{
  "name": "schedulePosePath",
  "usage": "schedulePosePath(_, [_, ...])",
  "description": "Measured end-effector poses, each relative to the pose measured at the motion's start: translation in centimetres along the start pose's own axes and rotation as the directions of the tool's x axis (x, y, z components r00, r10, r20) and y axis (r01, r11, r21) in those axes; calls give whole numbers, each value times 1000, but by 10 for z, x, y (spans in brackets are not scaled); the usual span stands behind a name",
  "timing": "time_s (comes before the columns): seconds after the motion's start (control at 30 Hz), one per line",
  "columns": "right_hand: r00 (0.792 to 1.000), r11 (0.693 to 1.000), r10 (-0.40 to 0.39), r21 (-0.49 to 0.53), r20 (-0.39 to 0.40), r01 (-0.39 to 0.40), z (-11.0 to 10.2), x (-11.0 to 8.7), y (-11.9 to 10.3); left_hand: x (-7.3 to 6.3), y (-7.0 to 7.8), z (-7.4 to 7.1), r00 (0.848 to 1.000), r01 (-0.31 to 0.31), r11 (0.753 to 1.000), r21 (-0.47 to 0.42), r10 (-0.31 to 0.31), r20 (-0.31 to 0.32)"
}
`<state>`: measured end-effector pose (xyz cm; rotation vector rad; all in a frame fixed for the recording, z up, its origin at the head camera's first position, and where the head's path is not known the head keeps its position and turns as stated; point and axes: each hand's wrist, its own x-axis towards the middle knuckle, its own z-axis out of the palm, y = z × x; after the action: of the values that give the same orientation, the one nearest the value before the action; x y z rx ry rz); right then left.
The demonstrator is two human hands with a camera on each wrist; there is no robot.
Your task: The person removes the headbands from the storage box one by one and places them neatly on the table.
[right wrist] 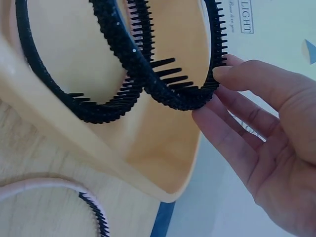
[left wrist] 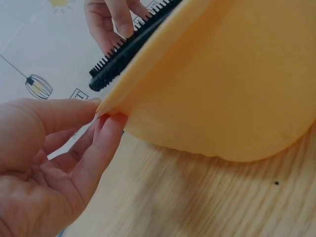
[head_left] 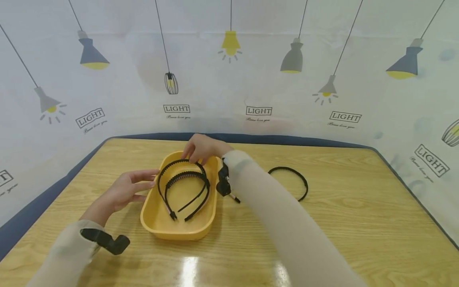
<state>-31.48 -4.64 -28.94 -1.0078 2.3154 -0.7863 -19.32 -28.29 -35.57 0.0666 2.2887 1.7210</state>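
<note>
A yellow plastic basin (head_left: 178, 235) stands on the table. My left hand (head_left: 125, 190) pinches its left rim between thumb and fingers, as the left wrist view shows. At the far end of the basin, my right hand (head_left: 202, 148) pinches a black toothed headband (right wrist: 177, 98) by its curved top. A second black toothed headband (head_left: 184, 174) is inside the basin, partly overlapped by the held one. The right wrist view shows the held band's dark, beaded-looking outer surface.
On the table right of the basin lies another headband (head_left: 306, 185), partly hidden by my right sleeve. A pinkish headband with black teeth (right wrist: 39, 182) shows beside the basin in the right wrist view. A printed backdrop (head_left: 229, 87) closes off the table's far side.
</note>
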Motion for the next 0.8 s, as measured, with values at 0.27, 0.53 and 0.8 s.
schedulePosePath(0.27, [999, 999, -32, -4, -12, 32, -8, -12, 1, 2, 1, 0, 1000, 8, 1000, 6, -8, -3])
schedulePosePath(0.53, [999, 999, -38, -8, -1, 38, -19, -30, 2, 3, -2, -1, 1000, -3, 1000, 14, 3, 2])
schedulePosePath(0.8, [997, 997, -73, -30, -19, 73, -31, -46, 12, 0, -1, 1, 1000, 1, 1000, 4, -1, 1])
